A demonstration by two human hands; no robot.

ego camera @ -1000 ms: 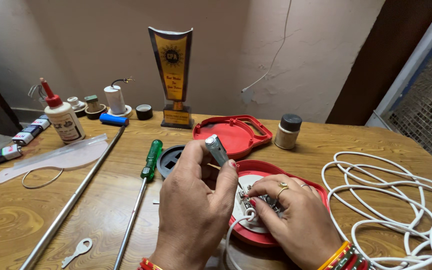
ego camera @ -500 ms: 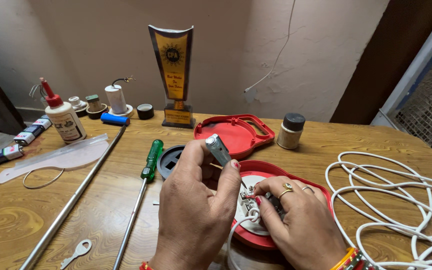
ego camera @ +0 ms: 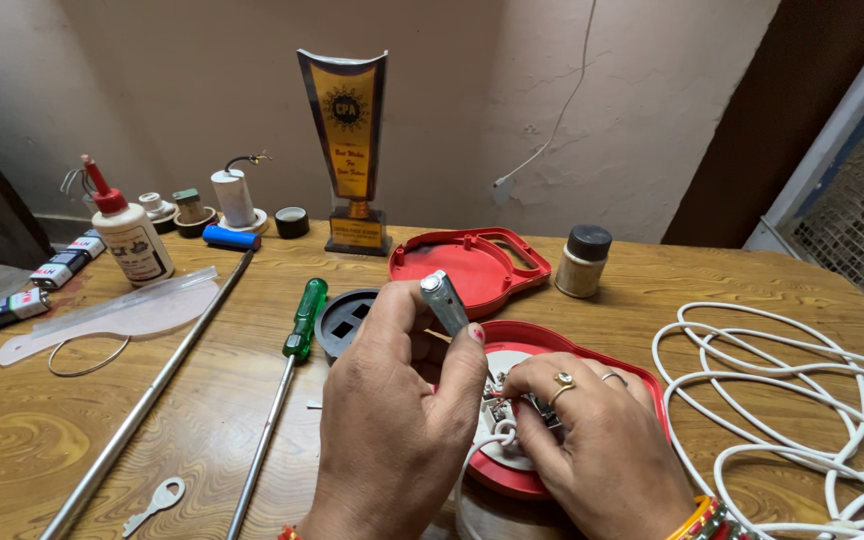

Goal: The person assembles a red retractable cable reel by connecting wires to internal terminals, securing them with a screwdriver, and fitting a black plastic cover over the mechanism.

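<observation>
My left hand (ego camera: 397, 420) grips a small tool with a silver-grey handle (ego camera: 444, 300), its tip pointing down into the white inner plate of a round red plastic housing (ego camera: 592, 345) on the wooden table. My right hand (ego camera: 592, 440), with rings and bangles at the wrist, rests on that housing, fingertips pinching the small metal terminal and white wire at its middle (ego camera: 505, 432). The tool's tip is hidden behind my left hand. The red cover with a handle loop (ego camera: 467, 265) lies just beyond, open side up.
A green-handled screwdriver (ego camera: 297, 325) and a long metal rod (ego camera: 142, 400) lie at left, with a black round part (ego camera: 345, 320), a small key (ego camera: 157, 500), a glue bottle (ego camera: 132, 235) and batteries (ego camera: 12, 305). A trophy (ego camera: 352, 150), a jar (ego camera: 584, 260) and coiled white cable (ego camera: 802, 400) surround the work.
Both hands stay on the red housing; my right fingers have shifted slightly on the terminal, and the view has dropped a little toward the table.
</observation>
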